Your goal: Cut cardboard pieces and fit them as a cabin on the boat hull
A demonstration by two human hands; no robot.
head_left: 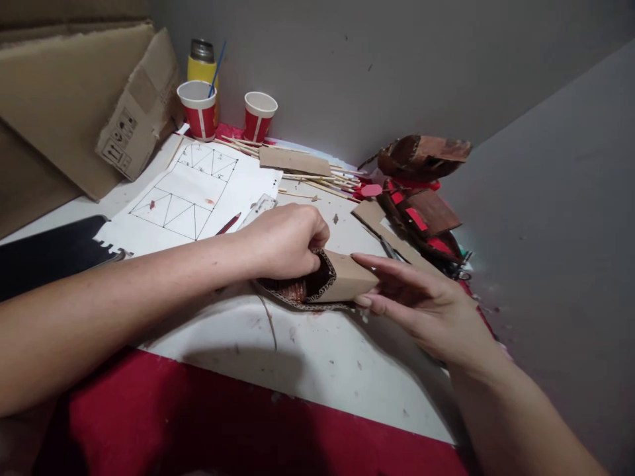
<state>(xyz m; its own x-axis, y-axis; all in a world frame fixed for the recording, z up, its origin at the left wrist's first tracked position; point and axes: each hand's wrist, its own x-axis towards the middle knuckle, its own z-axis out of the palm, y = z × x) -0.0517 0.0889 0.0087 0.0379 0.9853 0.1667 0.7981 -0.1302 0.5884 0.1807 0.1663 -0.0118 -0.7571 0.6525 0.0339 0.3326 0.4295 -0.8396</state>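
Note:
A small piece of folded corrugated cardboard (350, 277), hollow with a dark inside, rests low over the white work surface. My left hand (290, 241) comes from the left with curled fingers, its fingertips at the open upper edge of the cardboard and partly hidden inside. From the right, my right hand (421, 301) holds the pointed right end between thumb and fingers. Brownish-red ridged material (294, 291) shows inside, on the left. A thin strand (269, 320) hangs down below the cardboard onto the surface.
Behind lie a sheet with drawn triangles (191, 198), a dark red pencil (229, 223), wooden sticks (307, 177) and two red-and-white cups (259, 118). A yellow bottle (201, 69) stands behind. Painted cardboard models (424, 215) sit at right, a large cardboard box (64, 92) at left.

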